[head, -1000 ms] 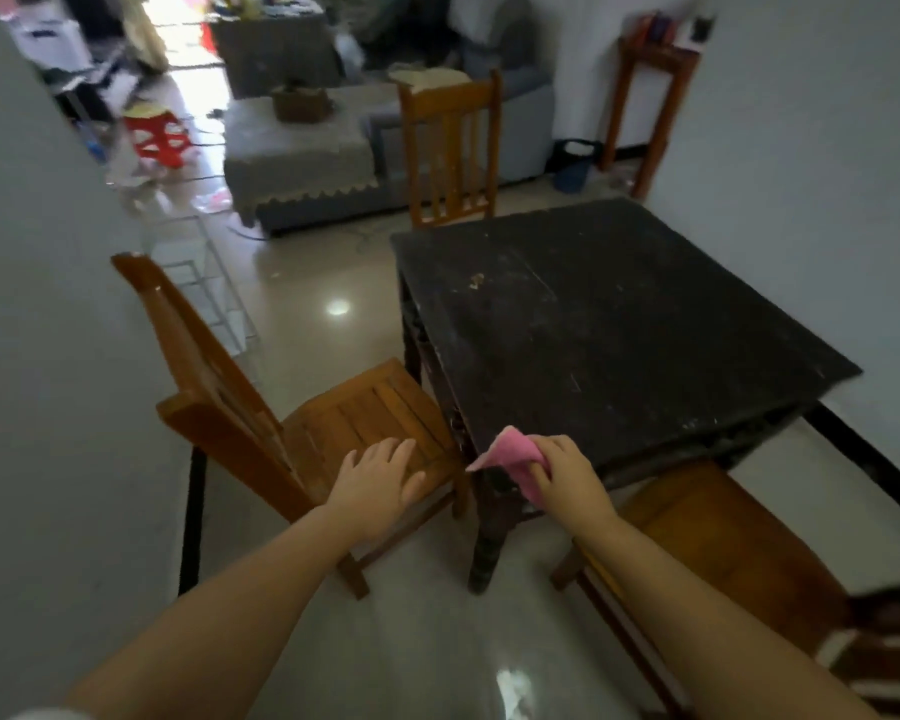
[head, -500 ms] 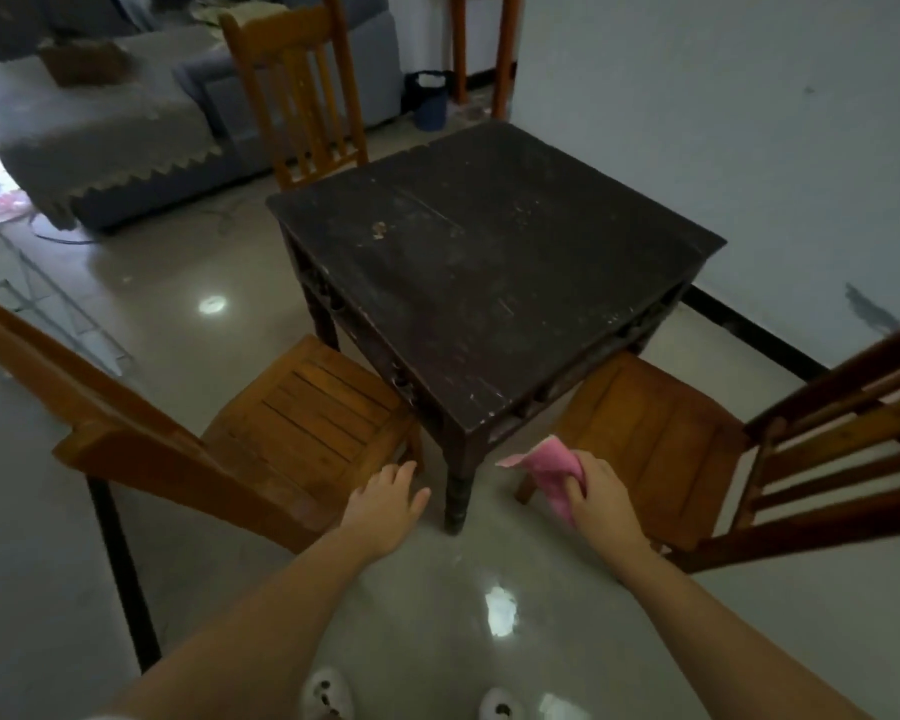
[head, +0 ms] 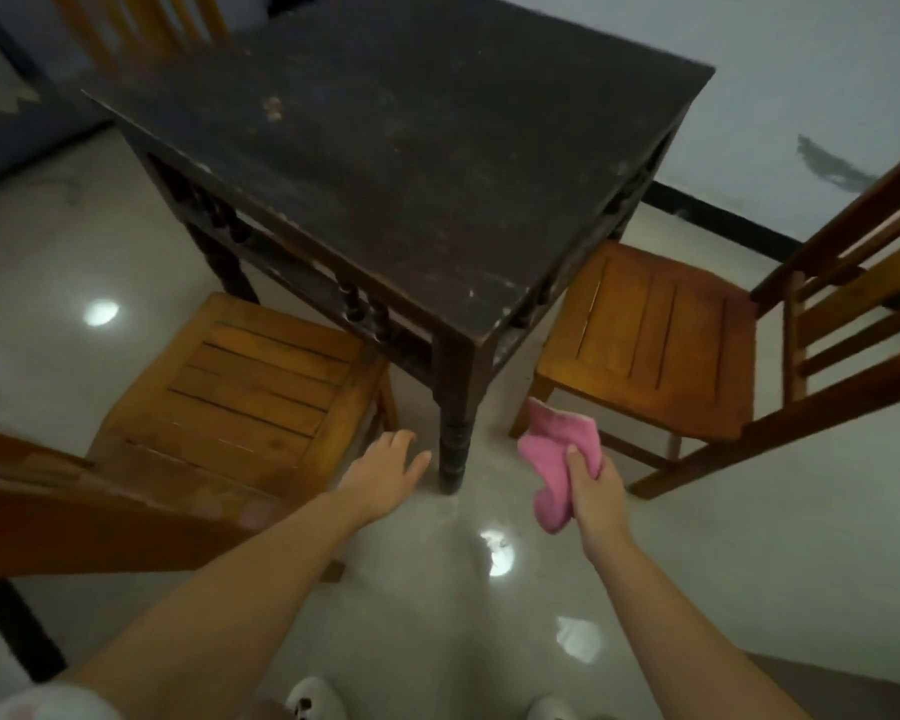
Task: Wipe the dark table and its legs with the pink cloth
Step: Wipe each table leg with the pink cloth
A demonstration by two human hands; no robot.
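Note:
The dark table (head: 411,163) stands in front of me, its near corner pointing at me and its turned near leg (head: 454,444) reaching the floor between my hands. My right hand (head: 591,491) grips the pink cloth (head: 554,462) just right of that leg, apart from it. My left hand (head: 385,472) is held out with relaxed fingers just left of the leg, beside the left chair's front corner, holding nothing.
A wooden chair (head: 245,387) sits left of the table corner and another wooden chair (head: 661,335) sits right, its back (head: 853,262) toward the wall. A third chair back (head: 141,18) stands behind the table. Glossy tiled floor (head: 463,605) lies under me, my slippers at the bottom edge.
The view has tilted down and closer to the table corner. My right hand with the cloth has dropped from the tabletop corner to beside the near leg. My left hand has left the chair seat.

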